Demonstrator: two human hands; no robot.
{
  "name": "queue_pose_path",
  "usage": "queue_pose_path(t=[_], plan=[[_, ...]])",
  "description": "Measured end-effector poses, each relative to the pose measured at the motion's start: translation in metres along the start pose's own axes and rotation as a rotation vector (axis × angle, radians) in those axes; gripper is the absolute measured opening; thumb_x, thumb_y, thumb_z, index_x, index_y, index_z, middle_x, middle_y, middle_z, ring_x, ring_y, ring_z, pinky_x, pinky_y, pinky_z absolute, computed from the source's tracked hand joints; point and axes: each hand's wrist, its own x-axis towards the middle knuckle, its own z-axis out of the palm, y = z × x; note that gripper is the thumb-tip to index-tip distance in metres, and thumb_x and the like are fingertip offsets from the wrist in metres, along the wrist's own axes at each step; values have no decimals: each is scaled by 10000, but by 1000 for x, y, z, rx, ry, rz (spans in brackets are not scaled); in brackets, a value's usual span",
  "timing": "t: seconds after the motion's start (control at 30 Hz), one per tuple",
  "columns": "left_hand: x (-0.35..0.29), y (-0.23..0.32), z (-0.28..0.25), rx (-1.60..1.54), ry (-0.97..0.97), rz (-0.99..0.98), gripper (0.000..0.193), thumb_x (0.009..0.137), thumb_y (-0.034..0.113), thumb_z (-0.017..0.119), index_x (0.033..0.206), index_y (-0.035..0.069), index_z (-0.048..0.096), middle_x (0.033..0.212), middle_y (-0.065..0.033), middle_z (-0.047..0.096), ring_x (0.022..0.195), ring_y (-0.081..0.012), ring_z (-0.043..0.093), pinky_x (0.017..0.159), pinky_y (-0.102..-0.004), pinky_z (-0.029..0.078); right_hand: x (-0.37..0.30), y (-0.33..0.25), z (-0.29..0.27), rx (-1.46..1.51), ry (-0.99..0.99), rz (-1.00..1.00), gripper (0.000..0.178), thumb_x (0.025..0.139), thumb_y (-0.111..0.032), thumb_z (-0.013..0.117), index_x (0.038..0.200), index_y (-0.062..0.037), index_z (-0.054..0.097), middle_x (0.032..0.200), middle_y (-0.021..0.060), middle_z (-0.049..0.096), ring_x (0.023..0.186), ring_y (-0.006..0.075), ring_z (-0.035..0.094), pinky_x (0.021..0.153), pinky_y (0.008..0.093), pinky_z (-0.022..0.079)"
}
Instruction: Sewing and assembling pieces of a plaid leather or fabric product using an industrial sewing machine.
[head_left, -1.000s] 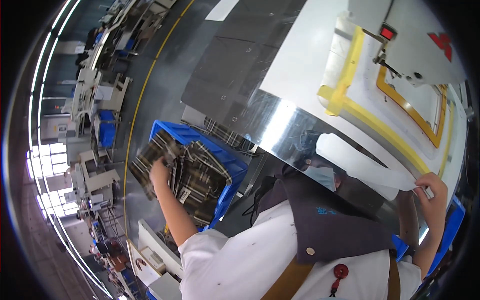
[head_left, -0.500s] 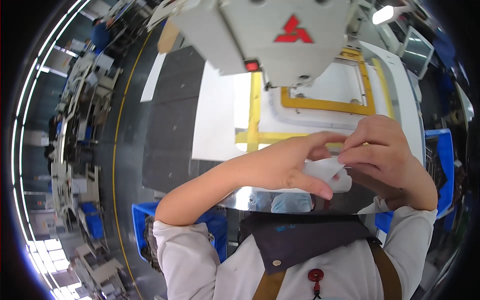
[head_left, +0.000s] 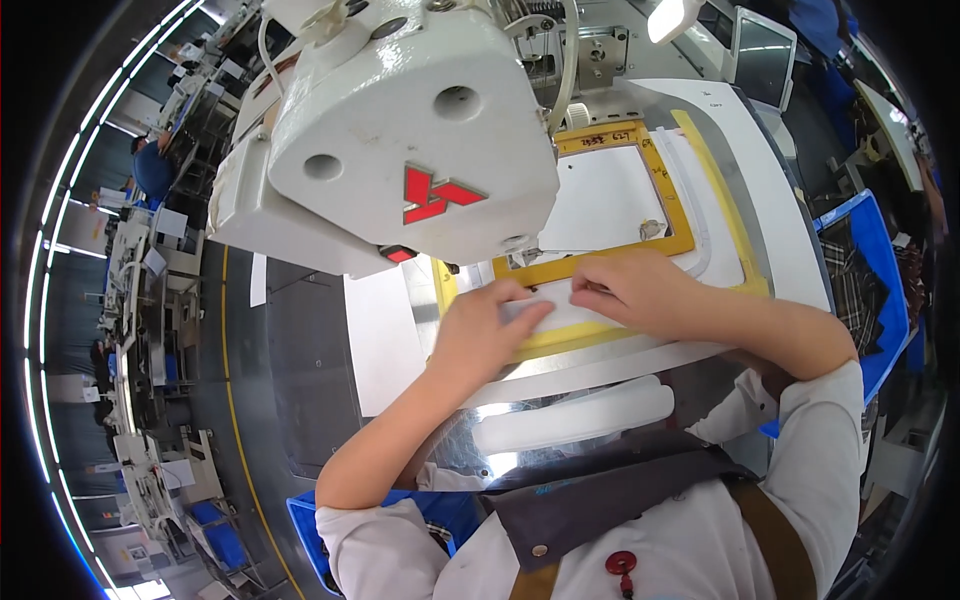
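Both hands are over the front of a white template (head_left: 716, 220) edged with yellow tape. My left hand (head_left: 482, 328) is closed, thumb and fingers around one end of a thin white piece (head_left: 542, 303), cloth or paper. My right hand (head_left: 635, 292) pinches at its other end, fingertips pressed together. The piece nearly blends into the white surface beneath, so its outline is hard to make out. Just beyond the hands lies a yellow rectangular frame (head_left: 682, 222) with a white inside. A pile of white strips (head_left: 575, 413) rests on the shiny metal table edge nearer to me.
The white head of a sewing machine (head_left: 400, 130) hangs over the template's left side. A lamp (head_left: 672, 18) and a screen (head_left: 762, 58) stand at the far right. Blue bins with dark cloth flank me, one at the right (head_left: 868, 300) and one at the lower left (head_left: 310, 535).
Both hands have moved away from me with the thin white piece, from above the strip pile onto the template. The pile now shows fully. The view has shifted, bringing more of the machine head in.
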Motion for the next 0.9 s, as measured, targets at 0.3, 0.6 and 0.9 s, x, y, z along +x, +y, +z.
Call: queue_pose_path(t=[0.3,0.6,0.9], plan=[[-25,-9,5,551,394,556,427,823,249,718,1184,63,588,1230,-144,583,1096,-285,594,899,-385,477,64,8,-19,-112,12,95,313,810,-327,717,828,-15,702,775,147,687,737,304,660,693,374,513],[-7,-6,17,545,256,538,583,809,298,709,1300,54,511,1367,-140,482,1222,-330,489,1053,-458,365,51,20,-34,-88,19,167,324,790,-354,722,825,-34,694,781,117,686,772,278,662,710,362,510],[-3,-6,10,528,228,511,607,752,288,753,1276,76,533,1354,-126,500,1197,-328,502,1041,-460,371,2,44,-62,-134,74,351,317,808,-358,722,813,-43,686,814,100,681,795,272,621,722,352,469]])
